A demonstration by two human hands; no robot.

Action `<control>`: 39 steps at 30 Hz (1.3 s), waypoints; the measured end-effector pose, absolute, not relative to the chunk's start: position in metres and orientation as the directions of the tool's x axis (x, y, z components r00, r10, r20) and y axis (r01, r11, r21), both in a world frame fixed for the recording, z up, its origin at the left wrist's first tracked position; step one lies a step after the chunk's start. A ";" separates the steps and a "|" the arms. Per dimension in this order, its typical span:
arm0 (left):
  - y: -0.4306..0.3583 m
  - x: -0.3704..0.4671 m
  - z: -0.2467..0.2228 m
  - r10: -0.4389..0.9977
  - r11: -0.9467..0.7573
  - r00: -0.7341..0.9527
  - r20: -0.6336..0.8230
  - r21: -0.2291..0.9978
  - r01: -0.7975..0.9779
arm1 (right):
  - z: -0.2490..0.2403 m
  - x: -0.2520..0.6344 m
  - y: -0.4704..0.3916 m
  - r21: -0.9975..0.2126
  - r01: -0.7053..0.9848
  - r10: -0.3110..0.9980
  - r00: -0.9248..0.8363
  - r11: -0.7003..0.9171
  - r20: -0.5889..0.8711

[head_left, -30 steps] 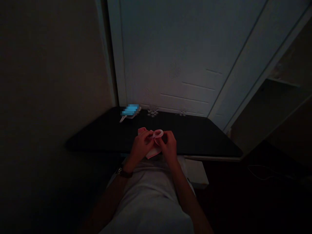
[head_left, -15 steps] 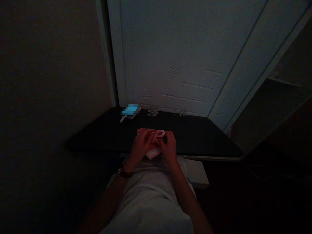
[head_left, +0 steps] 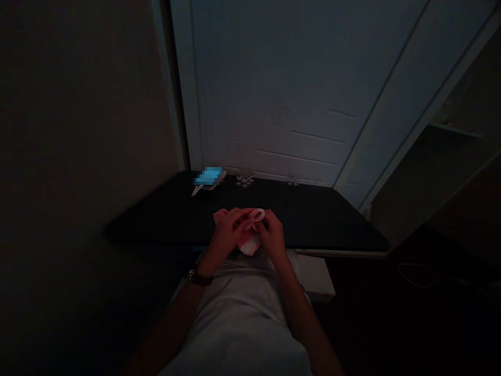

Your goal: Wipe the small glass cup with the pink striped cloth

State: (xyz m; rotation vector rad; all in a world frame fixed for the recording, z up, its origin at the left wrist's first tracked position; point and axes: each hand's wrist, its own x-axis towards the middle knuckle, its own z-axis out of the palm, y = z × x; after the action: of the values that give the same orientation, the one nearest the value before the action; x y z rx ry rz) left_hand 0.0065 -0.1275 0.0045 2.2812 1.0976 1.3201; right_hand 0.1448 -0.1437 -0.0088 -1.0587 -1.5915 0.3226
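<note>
A pink and white cloth (head_left: pixel 250 244) is bunched between my two hands, above the near edge of the dark table (head_left: pixel 313 219). One strip of it curls up in a loop between my fingers. My left hand (head_left: pixel 230 230), with a dark watch on its wrist, pinches the cloth from the left, and a corner sticks out past its fingers. On the other side my right hand (head_left: pixel 273 232) grips the cloth near the loop. The dim light hides the exact fingertip contacts.
A device with a lit, blurred blue screen (head_left: pixel 209 176) lies at the table's back left. Small clear shiny objects (head_left: pixel 245 179) stand along the back edge, with more (head_left: pixel 293 180) to the right. A white box (head_left: pixel 317 278) is below the table's front edge.
The cloth's left corner sticks out slightly farther left, and its lower part hangs a little differently. Both hands have barely moved and still hold it.
</note>
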 end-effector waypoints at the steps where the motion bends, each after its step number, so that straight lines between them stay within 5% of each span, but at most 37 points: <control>1: -0.127 0.007 0.003 0.745 -0.660 0.283 0.603 0.607 0.442 | -0.009 0.145 -0.143 -0.697 0.449 0.767 0.038 0.559 0.640; 5: -0.125 0.007 -0.001 0.776 -0.631 0.265 0.573 0.693 0.349 | -0.009 0.146 -0.142 -0.698 0.444 0.778 0.004 0.562 0.629; 12: -0.125 0.005 0.001 0.719 -0.679 0.229 0.656 0.593 0.432 | -0.011 0.145 -0.141 -0.691 0.493 0.783 0.031 0.529 0.622; 39: -0.123 0.007 0.000 0.782 -0.611 0.226 0.581 0.643 0.461 | -0.011 0.149 -0.141 -0.707 0.547 0.829 0.042 0.448 0.558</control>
State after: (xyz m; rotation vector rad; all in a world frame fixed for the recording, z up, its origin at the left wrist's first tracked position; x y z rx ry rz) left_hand 0.0072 -0.1231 0.0003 2.1708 1.1549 1.3374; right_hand 0.1492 -0.1415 -0.0108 -1.2189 -1.6302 0.3302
